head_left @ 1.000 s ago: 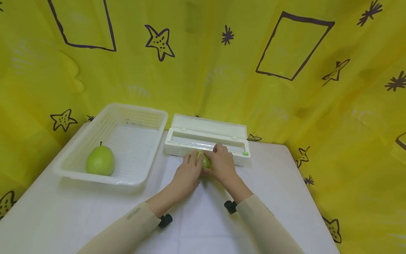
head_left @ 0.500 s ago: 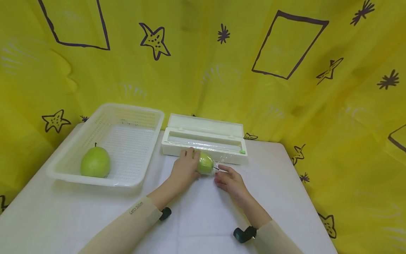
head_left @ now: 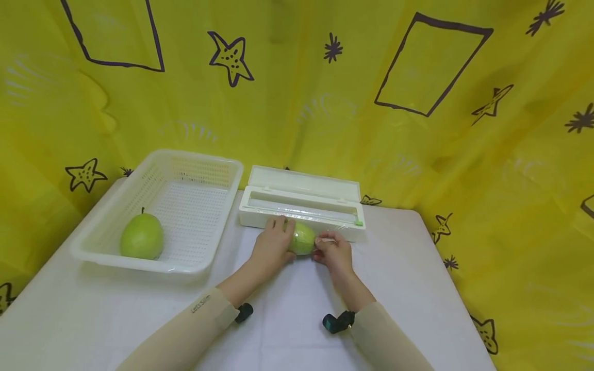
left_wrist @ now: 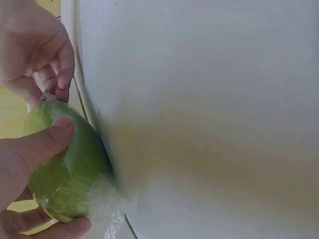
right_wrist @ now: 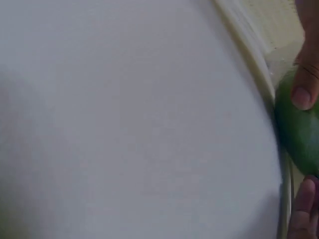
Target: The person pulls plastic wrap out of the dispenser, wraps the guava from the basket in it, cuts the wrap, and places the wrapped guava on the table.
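Observation:
A green pear (head_left: 303, 239) wrapped in clear cling film (left_wrist: 107, 196) lies on its side in front of the white film dispenser (head_left: 257, 220). My left hand (head_left: 271, 246) grips its rounded end, thumb on the near side and fingers around the other. At the stem end, my right hand (head_left: 336, 253) pinches the gathered film around the stem, thumb against fingertips. Loose film trails from the rounded end in the left wrist view. In the right wrist view the pear (right_wrist: 296, 124) is cut off by the frame edge.
A white plastic basket (head_left: 225, 216) stands on the left, holding one unwrapped green pear (head_left: 142, 237). The dispenser's lid (head_left: 303, 184) stands open behind its film roll, and a green slider (head_left: 359, 223) sits at its right end. A yellow curtain (head_left: 287, 103) hangs behind the white table (head_left: 297, 319).
My right hand moved off the pear to the right, uncovering its stem, then came back to pinch the film there. My left hand keeps its grip on the pear.

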{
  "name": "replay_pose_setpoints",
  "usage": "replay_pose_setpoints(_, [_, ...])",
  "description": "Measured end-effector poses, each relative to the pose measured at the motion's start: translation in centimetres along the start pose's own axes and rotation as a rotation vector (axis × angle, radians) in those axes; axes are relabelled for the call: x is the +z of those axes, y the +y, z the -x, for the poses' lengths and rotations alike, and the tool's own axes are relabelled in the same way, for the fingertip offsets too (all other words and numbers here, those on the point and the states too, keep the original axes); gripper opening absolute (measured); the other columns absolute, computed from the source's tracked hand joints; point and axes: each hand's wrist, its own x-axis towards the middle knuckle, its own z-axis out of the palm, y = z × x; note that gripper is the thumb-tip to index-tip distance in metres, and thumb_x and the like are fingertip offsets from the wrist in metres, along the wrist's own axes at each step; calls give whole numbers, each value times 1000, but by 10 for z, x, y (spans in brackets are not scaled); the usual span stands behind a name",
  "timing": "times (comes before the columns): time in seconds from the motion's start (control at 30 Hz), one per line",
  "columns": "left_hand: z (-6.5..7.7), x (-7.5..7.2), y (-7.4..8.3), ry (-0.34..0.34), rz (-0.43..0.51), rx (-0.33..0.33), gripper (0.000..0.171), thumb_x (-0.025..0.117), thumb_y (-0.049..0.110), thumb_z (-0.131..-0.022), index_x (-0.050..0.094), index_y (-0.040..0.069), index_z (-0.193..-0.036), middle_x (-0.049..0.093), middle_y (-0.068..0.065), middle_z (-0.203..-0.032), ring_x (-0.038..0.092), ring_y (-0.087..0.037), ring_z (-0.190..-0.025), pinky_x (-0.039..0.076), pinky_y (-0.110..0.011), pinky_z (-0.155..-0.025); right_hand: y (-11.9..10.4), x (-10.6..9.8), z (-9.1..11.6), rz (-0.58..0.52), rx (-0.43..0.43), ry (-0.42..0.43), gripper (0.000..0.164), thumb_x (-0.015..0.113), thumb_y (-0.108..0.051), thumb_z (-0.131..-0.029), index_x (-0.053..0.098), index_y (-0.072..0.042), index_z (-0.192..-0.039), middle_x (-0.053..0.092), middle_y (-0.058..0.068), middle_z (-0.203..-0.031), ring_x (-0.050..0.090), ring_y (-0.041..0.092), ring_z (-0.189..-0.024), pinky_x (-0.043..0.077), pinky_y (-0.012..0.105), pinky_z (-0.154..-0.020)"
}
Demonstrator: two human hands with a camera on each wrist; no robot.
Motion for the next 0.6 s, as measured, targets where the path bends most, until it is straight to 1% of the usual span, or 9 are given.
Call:
replay_pose_setpoints(0.07, [-1, 0, 1, 2, -3, -2, 88, 94, 33, -65, 51, 1, -135, 53, -19, -130, 50, -36, -119, 60, -41, -74, 4, 0, 1, 63, -110, 22, 24, 71, 1, -88, 57, -1, -108, 67, 5, -83, 68, 18, -63, 61, 34, -61])
replay_pose_setpoints(0.17, [-1, 1, 2, 5, 2, -5, 87, 94, 33, -65, 52, 0, -134, 53, -19, -129, 50, -36, -118, 60, -41, -74, 8, -2, 4, 220, -282, 49, 17, 71, -1, -90, 65, 0, -106, 70, 11, -93, 71, 22, -63, 61, 34, -62])
replay_pose_setpoints(0.23, [-1, 1, 2, 2, 9, -9, 86, 93, 33, -65, 52, 1, -133, 53, -19, -129, 50, -36, -118, 59, -41, -74, 9, -3, 6, 308, -353, 48, 12, 70, -4, -92, 73, 0, -102, 72, 13, -99, 73, 24, -67, 61, 31, -62])
replay_pose_setpoints(0.27, [-1, 1, 2, -1, 12, -10, 86, 93, 33, -65, 52, 1, -133, 53, -19, -129, 50, -36, -118, 59, -41, -74, 9, -5, 7, 350, -377, 42, 13, 70, -7, -93, 75, -1, -103, 73, 14, -101, 74, 23, -69, 60, 29, -63])
replay_pose_setpoints(0.37, [-2, -1, 1, -13, 32, -21, 85, 93, 33, -65, 52, 2, -132, 54, -18, -129, 50, -36, -118, 59, -42, -76, 5, -9, 10, 456, -404, -15, 17, 71, -13, -93, 77, -3, -106, 75, 13, -105, 74, 22, -79, 59, 25, -67])
replay_pose_setpoints(0.47, [-3, -4, -2, -19, 81, -36, 83, 94, 31, -63, 54, 3, -130, 55, -17, -128, 51, -36, -117, 58, -44, -80, -1, -15, 11, 526, -403, -103, 22, 75, -12, -89, 76, -5, -109, 74, 10, -110, 73, 22, -89, 59, 23, -72])
replay_pose_setpoints(0.53, [-4, -6, -5, -22, 124, -41, 83, 95, 29, -61, 56, 5, -130, 57, -16, -128, 52, -36, -116, 56, -46, -85, -4, -19, 9, 571, -406, -146, 24, 79, -11, -85, 76, -6, -109, 74, 8, -110, 73, 20, -92, 59, 23, -73])
replay_pose_setpoints(0.6, [-4, -7, -8, -29, 158, -38, 83, 95, 28, -60, 57, 6, -131, 58, -14, -129, 53, -35, -116, 54, -47, -90, -6, -21, 6, 597, -416, -172, 22, 82, -9, -81, 77, -6, -102, 75, 8, -106, 73, 19, -91, 58, 22, -72])
